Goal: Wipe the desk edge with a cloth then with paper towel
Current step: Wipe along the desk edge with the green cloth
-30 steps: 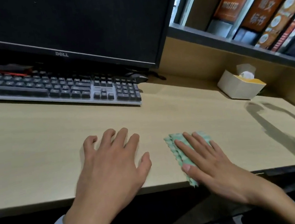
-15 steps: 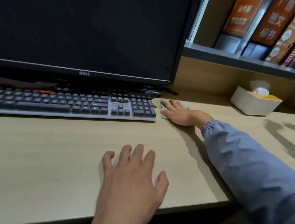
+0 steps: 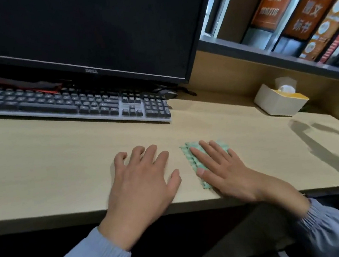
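- The green cloth (image 3: 190,160) is pressed flat onto the bench (image 3: 40,165) under the right hand (image 3: 223,171). The fingers are straight and slightly spread, and the thumb lies along the cloth's near side.
- The cloth is seen past the fingertips and on the thumb side of that hand; its near corner lies just short of the front edge (image 3: 47,216).
- The left hand (image 3: 141,185) is laid palm down just beside the cloth, fingers spread and holding nothing; it seems to be used as a brace.
- The step in hand is judged to be the cloth wipe, the first of the two; the paper pass is not yet begun.
- For the next move, the cloth would need to be drawn towards the wrist and run along the front edge under steady pressure.
- A tissue box (image 3: 278,102), with paper showing at its top, stands well beyond the right hand's fingertips, to its outer side; it is the likely source for the second wipe.
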Tool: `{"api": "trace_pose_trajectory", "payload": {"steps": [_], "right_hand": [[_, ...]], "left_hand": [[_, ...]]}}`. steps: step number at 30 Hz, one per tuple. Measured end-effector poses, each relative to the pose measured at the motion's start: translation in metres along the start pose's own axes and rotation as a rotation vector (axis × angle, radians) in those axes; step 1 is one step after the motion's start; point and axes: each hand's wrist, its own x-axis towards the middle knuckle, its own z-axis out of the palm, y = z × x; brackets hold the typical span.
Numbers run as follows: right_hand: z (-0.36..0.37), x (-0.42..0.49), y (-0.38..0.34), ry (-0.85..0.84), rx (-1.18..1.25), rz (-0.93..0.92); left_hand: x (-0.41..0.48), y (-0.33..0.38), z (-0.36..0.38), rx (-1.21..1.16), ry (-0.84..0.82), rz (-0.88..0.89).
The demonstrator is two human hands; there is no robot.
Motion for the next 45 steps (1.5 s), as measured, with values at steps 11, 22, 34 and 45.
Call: {"api": "trace_pose_trajectory", "payload": {"steps": [11,22,34,45], "right_hand": [[-0.016,0.06,-0.006,0.02,0.039,0.137],[-0.069,0.196,0.01,0.049,0.048,0.185],[0.011,-0.012,-0.003,0.058,0.027,0.057],[-0.002,0.006,0.039,0.007,0.103,0.121]], "left_hand": [[0.002,-0.001,0.002,0.015,0.03,-0.003],[0.005,-0.002,-0.007,0.004,-0.031,0.018],[0.001,-0.002,0.0,0.024,-0.046,0.016],[0.001,-0.004,0.0,0.034,-0.086,0.001]]}}
